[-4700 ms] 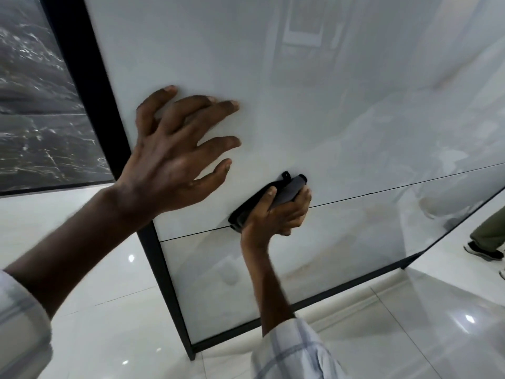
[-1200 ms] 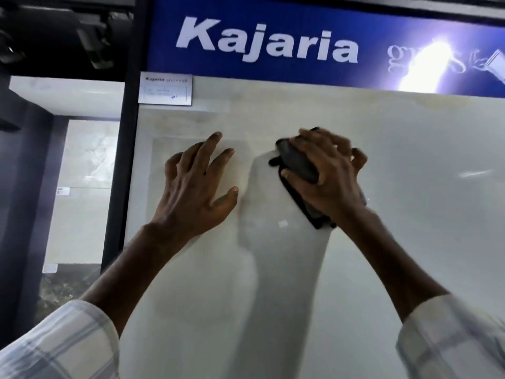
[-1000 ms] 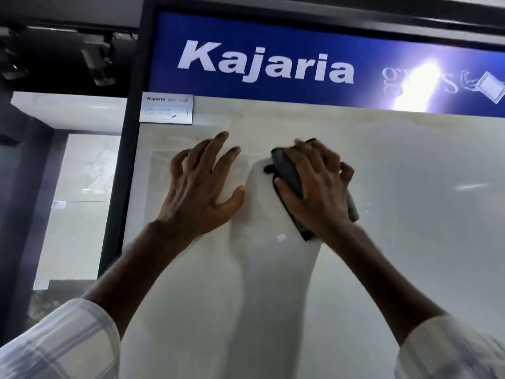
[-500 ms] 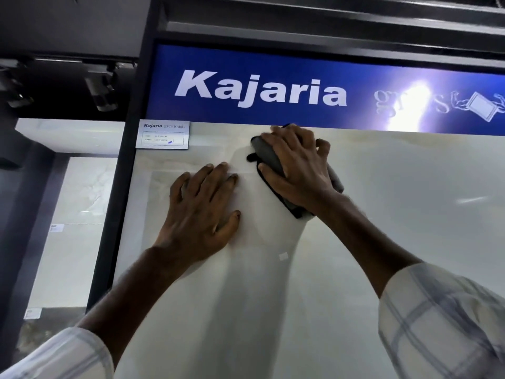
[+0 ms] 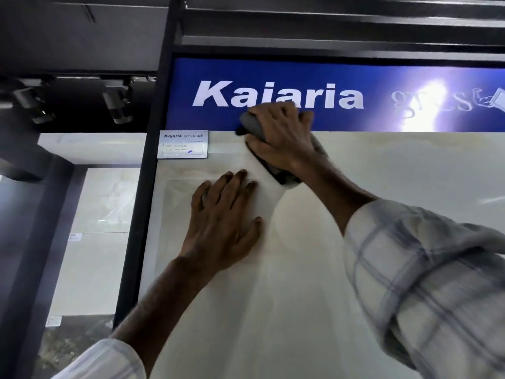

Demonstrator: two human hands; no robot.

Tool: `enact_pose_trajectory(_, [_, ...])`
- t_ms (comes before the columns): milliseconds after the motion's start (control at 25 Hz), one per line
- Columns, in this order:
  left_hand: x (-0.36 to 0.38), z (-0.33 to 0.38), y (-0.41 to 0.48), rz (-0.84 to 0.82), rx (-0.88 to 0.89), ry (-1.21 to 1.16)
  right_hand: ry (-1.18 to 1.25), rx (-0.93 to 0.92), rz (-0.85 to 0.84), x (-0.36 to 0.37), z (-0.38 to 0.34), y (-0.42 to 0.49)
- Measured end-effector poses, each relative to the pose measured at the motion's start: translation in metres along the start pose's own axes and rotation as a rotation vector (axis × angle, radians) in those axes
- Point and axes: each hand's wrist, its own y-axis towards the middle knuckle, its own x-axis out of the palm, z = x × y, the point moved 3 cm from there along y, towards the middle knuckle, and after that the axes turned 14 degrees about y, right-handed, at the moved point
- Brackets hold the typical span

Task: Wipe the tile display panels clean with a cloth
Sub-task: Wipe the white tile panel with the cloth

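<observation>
Checked sleeves (image 5: 426, 283) lead up to two hands on a glossy cream tile panel (image 5: 382, 187). The left hand (image 5: 222, 228) lies flat, fingers straight and close together, pressed on the panel. Just above and to its right, the right hand (image 5: 281, 140) grips a dark cloth (image 5: 254, 127), held at the panel's top edge where it meets the blue "Kajaria" sign (image 5: 278, 95). A small label (image 5: 182, 144) sits at the panel's upper-left corner. Farther left, spotlights (image 5: 117, 105) hang.

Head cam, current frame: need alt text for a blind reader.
The right hand presses a dark cloth at the top edge of a cream tile panel, overlapping the blue Kajaria sign. The left hand lies flat on the panel below.
</observation>
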Motion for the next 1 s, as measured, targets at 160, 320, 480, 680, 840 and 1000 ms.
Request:
enact_pose_trajectory(160, [0.002,-0.001,0.001,-0.015,-0.014,-0.021,-0.043,-0.249,-0.115,0.019,-0.034,0.002])
enact_pose_trajectory(320, [0.004,-0.003,0.000,0.062,-0.007,-0.005,0.014,-0.201,-0.122,-0.012,0.022,-0.017])
enact_pose_trajectory(480, [0.004,-0.002,-0.002,0.071,0.001,-0.064,0.016,-0.004,0.047,-0.047,0.093,-0.051])
enact_pose_trajectory(680, [-0.004,0.006,0.002,0.106,-0.096,-0.185,-0.036,0.017,0.024,-0.027,0.056,-0.082])
enact_pose_trajectory(840, [-0.013,0.035,0.015,0.128,-0.097,-0.254,-0.064,-0.254,-0.100,-0.031,0.053,-0.124])
enact_pose_trajectory(1000, [0.003,0.050,0.013,0.031,-0.025,-0.091,-0.037,-0.204,-0.022,-0.056,0.100,-0.122])
